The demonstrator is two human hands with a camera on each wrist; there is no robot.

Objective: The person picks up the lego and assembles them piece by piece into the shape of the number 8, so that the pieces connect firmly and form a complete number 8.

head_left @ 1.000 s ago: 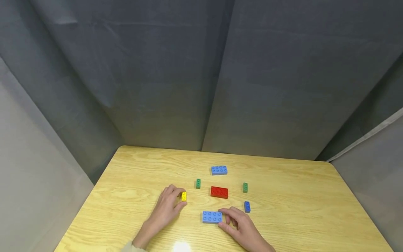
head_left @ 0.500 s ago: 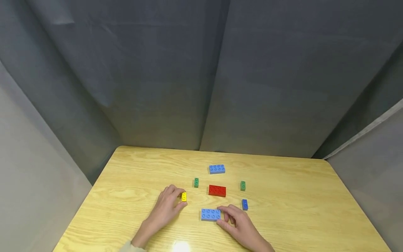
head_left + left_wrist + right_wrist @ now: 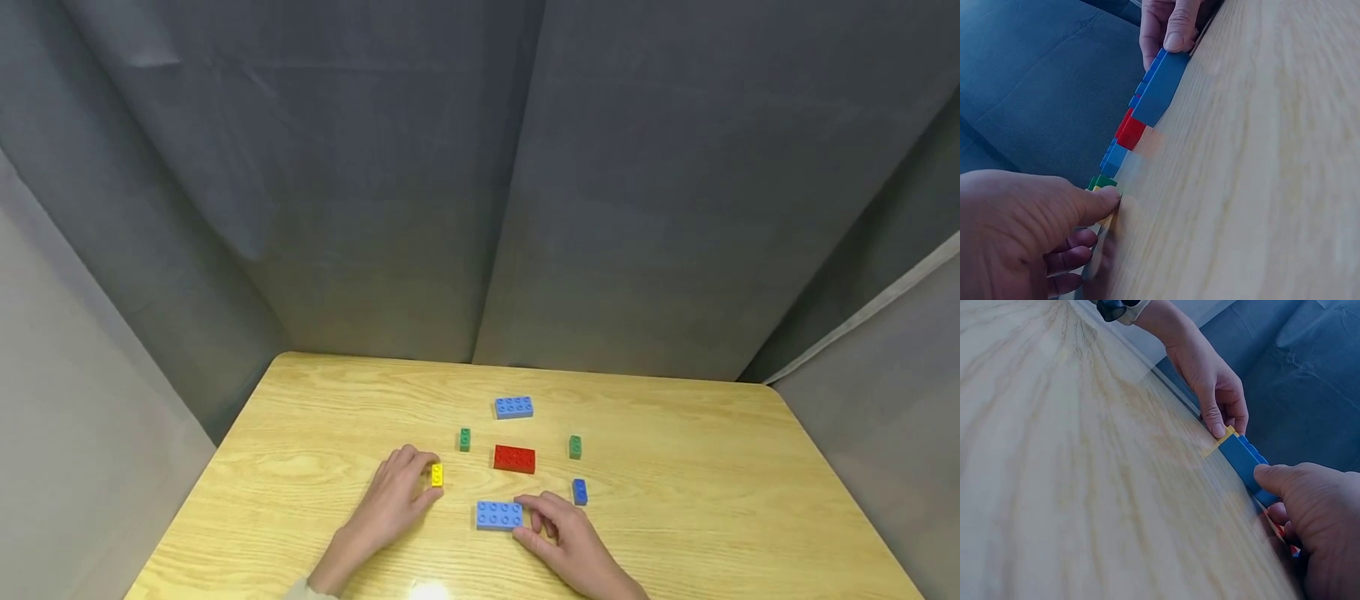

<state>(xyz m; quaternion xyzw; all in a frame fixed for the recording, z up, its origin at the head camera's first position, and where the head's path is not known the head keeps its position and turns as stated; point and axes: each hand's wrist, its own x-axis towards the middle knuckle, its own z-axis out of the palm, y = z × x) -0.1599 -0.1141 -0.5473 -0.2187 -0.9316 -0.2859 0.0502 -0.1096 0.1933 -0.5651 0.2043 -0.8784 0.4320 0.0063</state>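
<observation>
While left hand (image 3: 390, 504) pinches yellow brick (image 3: 437, 475) | right hand (image 3: 566, 537) pinches front blue brick (image 3: 498, 516)

The upper frame is filled by a dark grey curtain (image 3: 375, 183). At lower centre, a wood-grained table (image 3: 690, 467) is flanked by 2 paler panels (image 3: 67, 375) (image 3: 885, 408), left and right.
</observation>
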